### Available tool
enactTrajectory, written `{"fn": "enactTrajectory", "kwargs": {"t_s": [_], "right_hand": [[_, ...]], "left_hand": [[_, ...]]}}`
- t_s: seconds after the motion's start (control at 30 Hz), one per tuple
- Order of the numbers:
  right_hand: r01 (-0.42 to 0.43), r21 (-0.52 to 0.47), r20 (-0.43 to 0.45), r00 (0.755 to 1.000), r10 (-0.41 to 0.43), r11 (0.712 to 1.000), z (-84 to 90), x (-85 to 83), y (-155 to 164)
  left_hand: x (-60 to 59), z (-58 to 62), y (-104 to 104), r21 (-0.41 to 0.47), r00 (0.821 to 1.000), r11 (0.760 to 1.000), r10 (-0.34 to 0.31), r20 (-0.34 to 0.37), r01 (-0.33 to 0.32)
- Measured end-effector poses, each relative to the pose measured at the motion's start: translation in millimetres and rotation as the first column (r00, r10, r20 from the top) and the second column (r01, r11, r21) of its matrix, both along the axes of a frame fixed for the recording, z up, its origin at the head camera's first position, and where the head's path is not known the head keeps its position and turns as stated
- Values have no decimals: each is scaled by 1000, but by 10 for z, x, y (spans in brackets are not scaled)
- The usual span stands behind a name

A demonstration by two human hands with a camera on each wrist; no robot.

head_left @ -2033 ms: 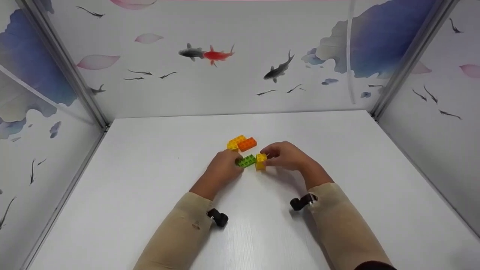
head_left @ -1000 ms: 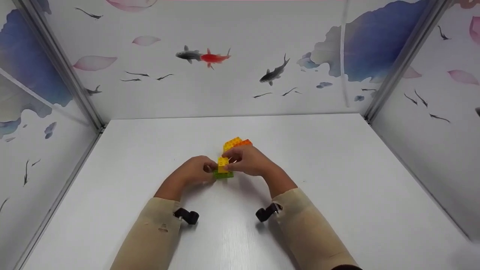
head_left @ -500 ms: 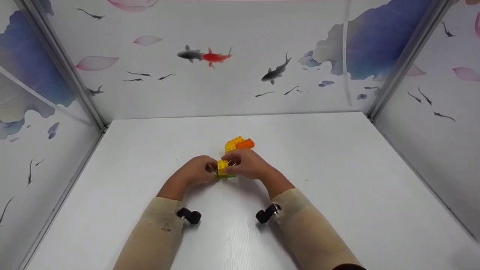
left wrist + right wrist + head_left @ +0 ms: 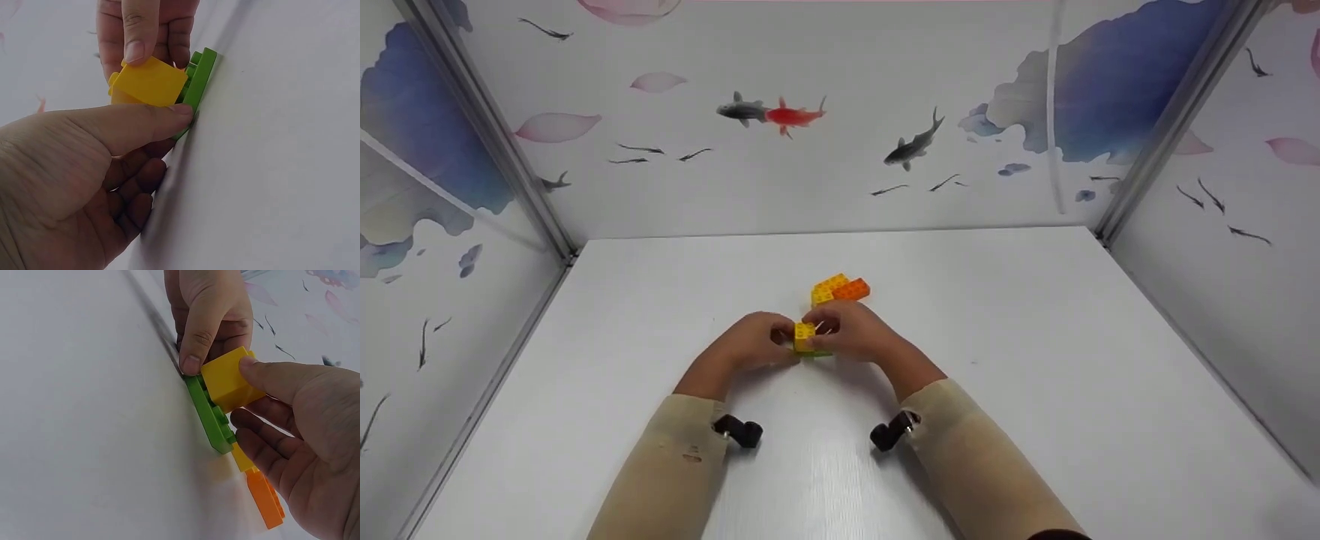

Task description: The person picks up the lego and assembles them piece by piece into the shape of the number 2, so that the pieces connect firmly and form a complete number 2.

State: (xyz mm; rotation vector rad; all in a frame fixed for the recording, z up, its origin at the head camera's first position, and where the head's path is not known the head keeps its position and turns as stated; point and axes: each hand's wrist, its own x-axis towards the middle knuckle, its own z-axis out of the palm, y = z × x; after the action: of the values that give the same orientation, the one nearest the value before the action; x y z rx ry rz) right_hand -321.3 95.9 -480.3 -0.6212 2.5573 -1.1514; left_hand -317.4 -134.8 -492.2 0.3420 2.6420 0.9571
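Head view is showing both hands meeting at the middle of the white table [image 4: 1035,390], working on a small stack of toy bricks. The left hand [image 4: 750,346] is lying with its fingers curled, its thumb [image 4: 140,126] pressing against the near end of the green flat brick [image 4: 198,79] and touching the lower edge of the yellow square brick [image 4: 149,83] that is sitting on top of it. The right hand [image 4: 851,334] is pinching that yellow square brick: in the right wrist view its thumb [image 4: 281,379] is bearing on the brick's upper face, while its other fingers are curling underneath, beside the green plate. The left hand's fingertip [image 4: 192,363] is resting on the green brick's end, right against the yellow one. The green brick is lying flat on the table with the yellow brick seated on its studs. Just behind the hands, a second yellow brick [image 4: 826,286] and an orange brick [image 4: 853,289] are lying side by side, touching each other and untouched by either hand.
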Motion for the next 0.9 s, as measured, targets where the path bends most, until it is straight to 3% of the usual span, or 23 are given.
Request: {"fn": "enactTrajectory", "kwargs": {"t_s": [0.3,0.67,0.9], "right_hand": [[2,52,5,1000,-2,999,12,-23,-11],[9,58,-32,999,-7,998,-13,-19,-7],[17,46,-13,1000,-17,999,-12,-29,-5]], "left_hand": [[-15,86,-57,138,998,989,37,42,-43],[-16,75,-66,169,1000,985,22,3,-22],[-33,84,-83,162,998,985,44,34,-49]]}}
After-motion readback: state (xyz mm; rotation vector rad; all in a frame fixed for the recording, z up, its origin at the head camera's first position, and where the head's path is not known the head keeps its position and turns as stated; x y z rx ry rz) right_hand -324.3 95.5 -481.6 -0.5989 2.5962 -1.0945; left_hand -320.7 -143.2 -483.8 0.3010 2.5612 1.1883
